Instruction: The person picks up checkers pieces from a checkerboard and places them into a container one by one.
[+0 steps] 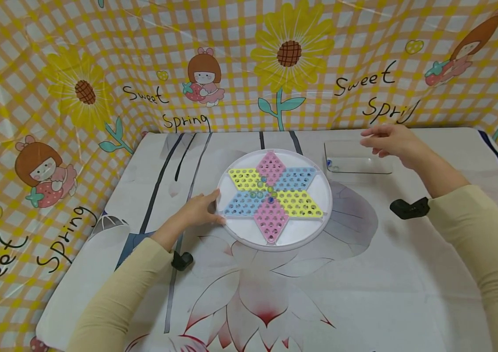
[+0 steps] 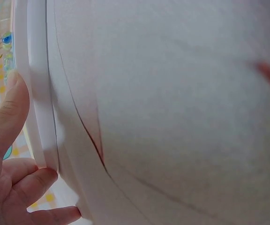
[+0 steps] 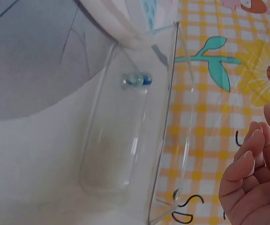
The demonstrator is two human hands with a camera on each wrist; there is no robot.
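A round white Chinese checkers board (image 1: 308, 230) with a pink, yellow and blue star lies mid-table in the head view. Several glass marbles (image 1: 260, 184) sit in holes around the star's centre. My left hand (image 1: 198, 210) holds the board's left rim, thumb over the edge and fingertips low against its side in the left wrist view. Over the right end of a clear plastic box (image 1: 359, 172) hovers my right hand (image 1: 394, 142), fingers loosely bent and nothing between them. A few marbles (image 3: 135, 79), blue and clear, rest at one end of the box.
A white tablecloth (image 1: 363, 293) printed with flowers covers the table. Behind and to the left hangs a yellow checked cloth (image 1: 231, 29). A dark wrist mount (image 1: 182, 261) sits on the left sleeve and another (image 1: 409, 208) on the right.
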